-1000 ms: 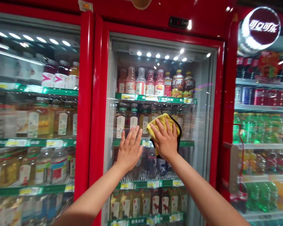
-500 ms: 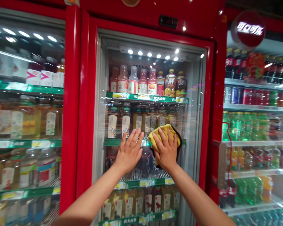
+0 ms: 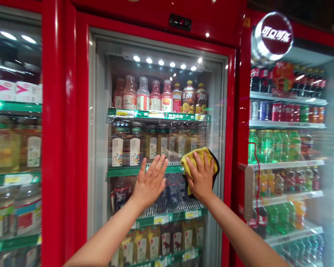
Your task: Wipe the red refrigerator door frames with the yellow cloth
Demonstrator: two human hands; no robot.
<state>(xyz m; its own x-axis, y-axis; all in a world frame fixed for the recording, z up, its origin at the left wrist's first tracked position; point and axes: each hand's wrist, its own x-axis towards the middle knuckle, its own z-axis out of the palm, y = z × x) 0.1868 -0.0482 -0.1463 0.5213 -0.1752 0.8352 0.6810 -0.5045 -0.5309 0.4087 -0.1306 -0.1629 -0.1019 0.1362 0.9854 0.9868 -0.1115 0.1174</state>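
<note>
My right hand (image 3: 200,176) lies spread over a yellow cloth (image 3: 189,167) with a dark edge, holding it against the glass door (image 3: 217,144) of the middle fridge. The cloth sits near the right side of the pane, at the height of a green shelf edge. To its left is my left hand (image 3: 150,181), with fingers apart and nothing held; it is at the glass, but I cannot tell whether it touches. Behind the pane, bottles (image 3: 135,146) stand in rows, some hidden by my hands.
A red frame (image 3: 82,111) surrounds the glass. At right stands another drinks fridge with a grey handle (image 3: 248,193), a red cord (image 3: 258,163) and a round sign (image 3: 275,35) jutting out on top. A further fridge with bottles (image 3: 28,211) is at left.
The view has turned right, so the fridges appear further left. Against the door, both my hands and the cloth have shifted to the right, the cloth nearing the right frame.
</note>
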